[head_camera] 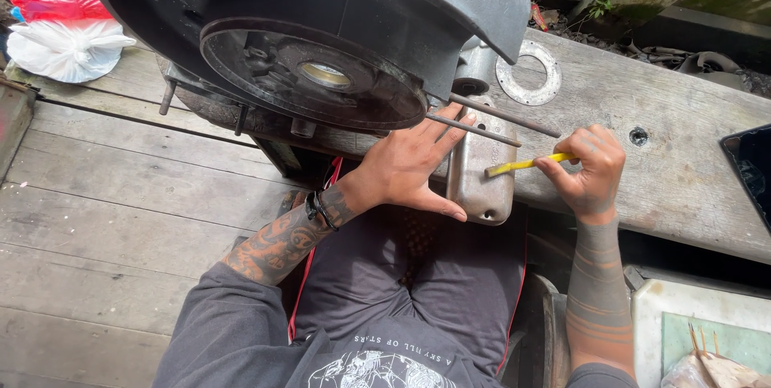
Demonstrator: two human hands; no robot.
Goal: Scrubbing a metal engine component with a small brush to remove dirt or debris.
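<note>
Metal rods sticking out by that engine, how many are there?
2. The upper rod runs from the engine toward the flat ring; the lower rod lies just above the left hand. Others may be hidden behind the engine.

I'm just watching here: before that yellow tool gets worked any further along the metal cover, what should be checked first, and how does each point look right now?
1. Left hand steadies the metal cover: ok, palm and fingers rest against its edge.
2. Right hand grips the yellow tool firmly: ok, fingers closed around it.
3. Tool tip meets the cover: ok, tip is at its upper right edge.
4. Thin rods clear of the fingers: not ok, they pass right over the left fingertips.
5. Cover fully supported on the wooden bench: cannot tell, its lower end overhangs the edge.
</note>
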